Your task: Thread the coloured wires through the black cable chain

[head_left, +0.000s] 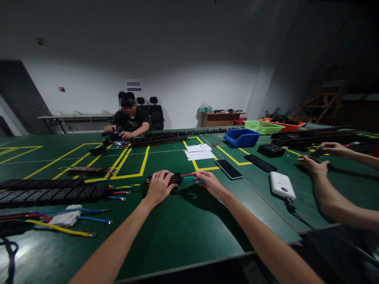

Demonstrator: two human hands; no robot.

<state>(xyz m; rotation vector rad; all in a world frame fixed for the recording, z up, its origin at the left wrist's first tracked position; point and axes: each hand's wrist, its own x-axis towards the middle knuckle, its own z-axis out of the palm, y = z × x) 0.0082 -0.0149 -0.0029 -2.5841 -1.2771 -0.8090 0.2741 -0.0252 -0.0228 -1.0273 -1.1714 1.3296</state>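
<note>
A short dark strip assembly with thin copper-coloured bars (174, 179) lies on the green table before me. My left hand (159, 186) is closed over it from above, covering its middle. Red, green and blue wires (189, 178) come out of its right end. The fingers of my right hand (211, 184) pinch these wires near their tips, which the fingers hide. From the left end, yellow and green wires (134, 185) run toward a long black segmented strip (56, 195). That strip has red and blue leads with ring terminals (122, 198).
A similar copper-barred bundle (87, 170) lies at left, with a yellow ring-terminal cable (62, 228) nearer. Papers (199, 152), a phone (229, 169), a white device (282, 185) and a blue bin (242, 137) stand right. A co-worker's hands (318, 163) work at right; another person (132, 118) sits opposite.
</note>
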